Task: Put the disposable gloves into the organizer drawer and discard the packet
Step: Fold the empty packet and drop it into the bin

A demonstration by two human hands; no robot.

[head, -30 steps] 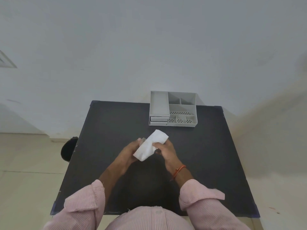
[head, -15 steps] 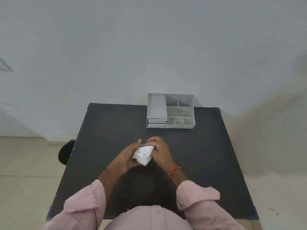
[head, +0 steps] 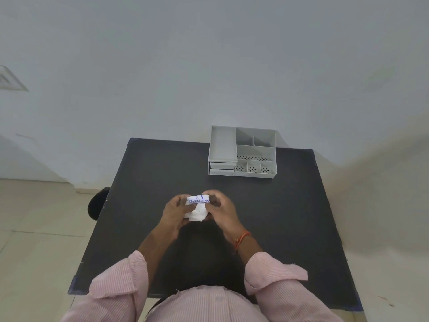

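A small white glove packet (head: 197, 209) with blue print sits crumpled between both hands over the middle of the black table (head: 144, 173). My left hand (head: 174, 211) grips its left side and my right hand (head: 222, 211) grips its right side. The blue lettering faces up along the packet's far edge. The grey organizer (head: 242, 152) stands at the table's far edge, with two shut drawers (head: 221, 168) stacked at its left front. No loose gloves show outside the packet.
A dark round object (head: 95, 203), likely a bin, stands on the tiled floor beside the table's left edge. A pale wall rises right behind the organizer. My pink striped sleeves cover the table's near edge.
The packet was a long flat sheet held out between the hands; it is now folded and crumpled small, with the blue print turned up. Both hands have closed in around it.
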